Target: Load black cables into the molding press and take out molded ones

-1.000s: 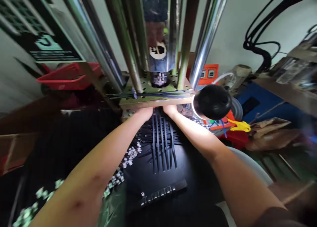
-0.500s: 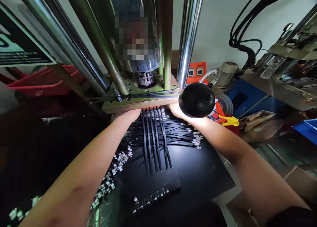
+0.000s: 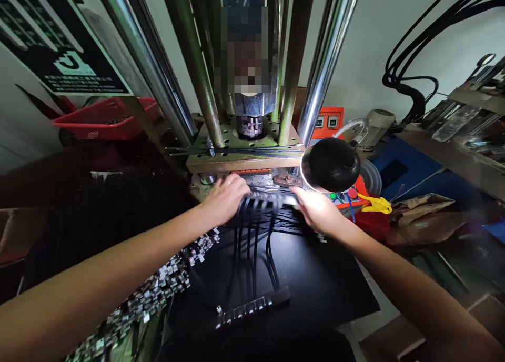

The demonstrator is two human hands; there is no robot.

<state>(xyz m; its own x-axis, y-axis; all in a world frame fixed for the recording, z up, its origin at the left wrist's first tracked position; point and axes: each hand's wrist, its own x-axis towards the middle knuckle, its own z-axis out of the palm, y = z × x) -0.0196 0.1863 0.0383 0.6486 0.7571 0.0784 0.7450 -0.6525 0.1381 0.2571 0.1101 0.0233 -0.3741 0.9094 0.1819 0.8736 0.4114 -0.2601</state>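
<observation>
In front of the press, my left hand (image 3: 226,198) closes on the left end of a blurred metal bar (image 3: 264,200). My right hand (image 3: 319,210) grips its right end, thumb side toward the bar. Several flat black cables (image 3: 255,246) hang from the bar toward me over the black tabletop (image 3: 315,278). Behind my hands, under the press's upper plate (image 3: 244,163), lies the lower metal die (image 3: 256,180). Closer to me rests a dark slotted strip (image 3: 252,307) with small silvery parts along it.
A large pile of cables with silvery connectors (image 3: 169,275) lies at the left. A black round lamp (image 3: 333,164) stands right of the press, by a control box with a red button (image 3: 352,193). Steel columns (image 3: 331,57) rise beside the press. A red basket (image 3: 106,121) sits far left.
Both hands have come out from under the press plate toward me, bringing the metal bar and its cables with them. The view has shifted, so the press appears farther right.
</observation>
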